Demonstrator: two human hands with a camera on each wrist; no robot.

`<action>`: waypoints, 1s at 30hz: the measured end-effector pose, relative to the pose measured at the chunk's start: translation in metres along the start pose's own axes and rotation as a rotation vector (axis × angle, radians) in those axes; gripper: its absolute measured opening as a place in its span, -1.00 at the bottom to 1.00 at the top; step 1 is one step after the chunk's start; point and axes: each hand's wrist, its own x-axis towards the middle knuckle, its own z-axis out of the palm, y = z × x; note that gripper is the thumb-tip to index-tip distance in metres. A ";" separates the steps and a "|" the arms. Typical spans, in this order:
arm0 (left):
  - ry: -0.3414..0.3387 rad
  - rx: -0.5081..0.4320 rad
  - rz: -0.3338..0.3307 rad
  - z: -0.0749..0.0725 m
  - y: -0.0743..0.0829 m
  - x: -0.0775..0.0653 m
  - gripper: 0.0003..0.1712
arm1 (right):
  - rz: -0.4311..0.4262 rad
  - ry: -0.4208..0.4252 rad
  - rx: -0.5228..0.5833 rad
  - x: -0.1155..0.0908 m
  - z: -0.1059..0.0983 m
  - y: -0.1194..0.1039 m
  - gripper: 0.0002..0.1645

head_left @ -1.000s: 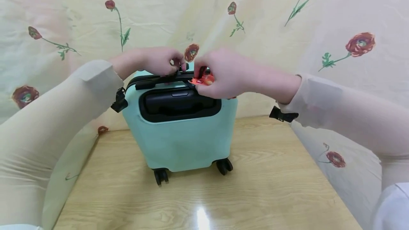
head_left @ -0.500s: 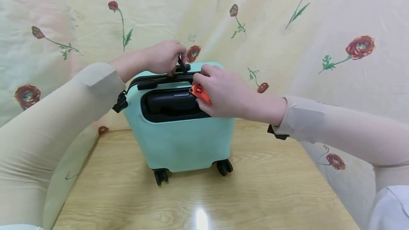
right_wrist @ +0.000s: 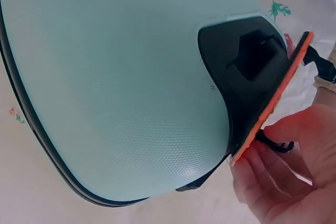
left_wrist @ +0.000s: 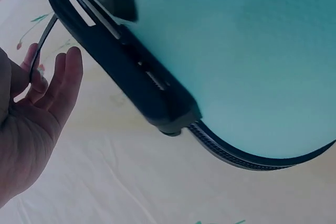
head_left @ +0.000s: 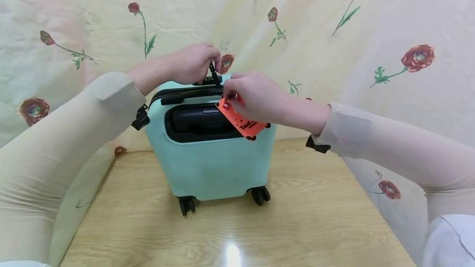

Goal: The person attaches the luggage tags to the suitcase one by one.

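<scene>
A mint-green suitcase [head_left: 217, 166] stands upright on its black wheels, with a black carry handle [head_left: 185, 94] across its top. My left hand [head_left: 191, 64] is raised above that handle and pinches a thin black strap [head_left: 214, 73]. In the left wrist view the strap [left_wrist: 46, 36] runs taut from the fingers to the handle. On the handle's front side, my right hand [head_left: 256, 96] pinches an orange luggage tag [head_left: 246, 123] near its upper corner. The tag [right_wrist: 281, 93] appears edge-on in the right wrist view, with a short black strap piece [right_wrist: 273, 142] at the fingers.
Beneath the suitcase lies a wood-grain table [head_left: 315, 213]. A flower-patterned cloth [head_left: 315, 44] hangs behind it and along the sides. A black recessed panel [head_left: 193, 120] is set in the suitcase below the handle.
My left hand has risen slightly, pulling the strap up above the handle. The right hand dipped, then came back up a little, and the orange tag has swung out into view, hanging toward lower right.
</scene>
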 end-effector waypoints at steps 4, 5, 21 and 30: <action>0.034 -0.043 0.033 -0.001 0.003 0.001 -0.59 | -0.009 0.043 0.039 0.008 0.002 0.003 -0.93; 0.039 -0.057 0.038 -0.001 0.004 0.001 -0.60 | -0.009 0.057 0.050 0.010 0.002 0.004 -0.93; 0.126 -0.456 0.009 0.017 0.012 -0.023 -0.81 | 0.248 0.109 0.249 0.018 -0.002 0.023 -0.85; 0.283 -0.268 0.090 0.031 0.007 -0.029 -0.83 | 0.218 0.147 0.268 0.013 -0.003 0.025 -0.92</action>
